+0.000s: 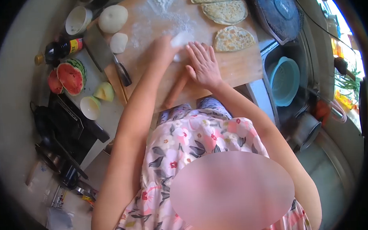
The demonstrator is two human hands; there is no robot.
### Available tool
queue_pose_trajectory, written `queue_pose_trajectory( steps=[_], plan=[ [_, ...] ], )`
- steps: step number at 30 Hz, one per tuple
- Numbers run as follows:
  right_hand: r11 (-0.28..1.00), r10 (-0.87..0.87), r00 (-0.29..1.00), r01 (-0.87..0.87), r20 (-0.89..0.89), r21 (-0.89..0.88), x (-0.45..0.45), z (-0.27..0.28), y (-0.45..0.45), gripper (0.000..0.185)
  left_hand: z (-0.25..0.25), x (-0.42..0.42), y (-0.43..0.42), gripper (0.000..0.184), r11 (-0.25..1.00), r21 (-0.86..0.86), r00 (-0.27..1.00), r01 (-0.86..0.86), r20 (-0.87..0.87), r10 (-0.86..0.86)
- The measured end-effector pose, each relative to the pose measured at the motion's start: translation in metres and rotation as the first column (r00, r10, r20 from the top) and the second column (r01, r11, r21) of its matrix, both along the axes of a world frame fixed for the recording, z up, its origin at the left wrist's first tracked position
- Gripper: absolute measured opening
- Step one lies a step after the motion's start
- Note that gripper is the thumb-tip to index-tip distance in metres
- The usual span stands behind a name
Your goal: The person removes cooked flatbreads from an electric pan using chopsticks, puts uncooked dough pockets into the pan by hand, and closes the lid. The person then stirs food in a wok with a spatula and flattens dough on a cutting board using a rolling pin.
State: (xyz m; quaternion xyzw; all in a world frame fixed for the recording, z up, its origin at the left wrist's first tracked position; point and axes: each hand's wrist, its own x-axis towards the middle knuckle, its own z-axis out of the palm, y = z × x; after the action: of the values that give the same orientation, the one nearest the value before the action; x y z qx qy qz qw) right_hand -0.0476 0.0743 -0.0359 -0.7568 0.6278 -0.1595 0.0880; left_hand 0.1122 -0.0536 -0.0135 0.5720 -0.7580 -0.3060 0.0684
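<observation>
My left hand (163, 49), blurred by motion, pinches a small white piece of dough (182, 39) over the floured wooden board (239, 66). My right hand (206, 67) lies palm down with fingers stretched out on a wooden rolling pin (176, 91), which slants toward the board's near edge. A large dough ball (113, 19) and a smaller dough piece (118, 43) sit at the board's left. Loose flour (160, 3) is scattered at the back. Flat, speckled half-round pastries (234, 39) lie on the right side.
Left of the board are a cleaver (97, 47), a dark bottle (58, 51), cut watermelon (72, 78), green-rimmed pieces (104, 92) and a white bowl (77, 20). On the right are a dark pan (275, 12) and a sink holding a blue basin (285, 81).
</observation>
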Motion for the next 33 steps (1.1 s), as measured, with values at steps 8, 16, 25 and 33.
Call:
queue_pose_trajectory(
  steps=[8, 16, 25, 33],
  plan=[
    [0.994, 0.105, 0.993, -0.103, 0.048, -0.034, -0.008, -0.001, -0.014, 0.064, -0.003, 0.048, -0.034, 0.051, 0.932, -0.153, 0.92, -0.328, -0.274, 0.279],
    [0.998, 0.04, 0.997, -0.043, -0.062, -0.045, 0.03, 0.009, -0.069, 0.056, 0.02, 0.03, 0.057, 0.033, 0.986, 0.102, 0.989, -0.133, 0.076, 0.126],
    [0.981, 0.191, 0.947, -0.174, -0.257, 0.085, 0.015, 0.008, -0.049, 0.053, 0.007, 0.052, 0.055, 0.027, 0.918, 0.198, 0.911, -0.343, -0.169, 0.377],
    [0.983, 0.088, 0.995, -0.094, -0.04, -0.158, 0.066, 0.012, -0.115, 0.055, 0.018, 0.036, 0.052, 0.026, 0.962, 0.095, 0.966, -0.254, -0.029, 0.258]
  ],
)
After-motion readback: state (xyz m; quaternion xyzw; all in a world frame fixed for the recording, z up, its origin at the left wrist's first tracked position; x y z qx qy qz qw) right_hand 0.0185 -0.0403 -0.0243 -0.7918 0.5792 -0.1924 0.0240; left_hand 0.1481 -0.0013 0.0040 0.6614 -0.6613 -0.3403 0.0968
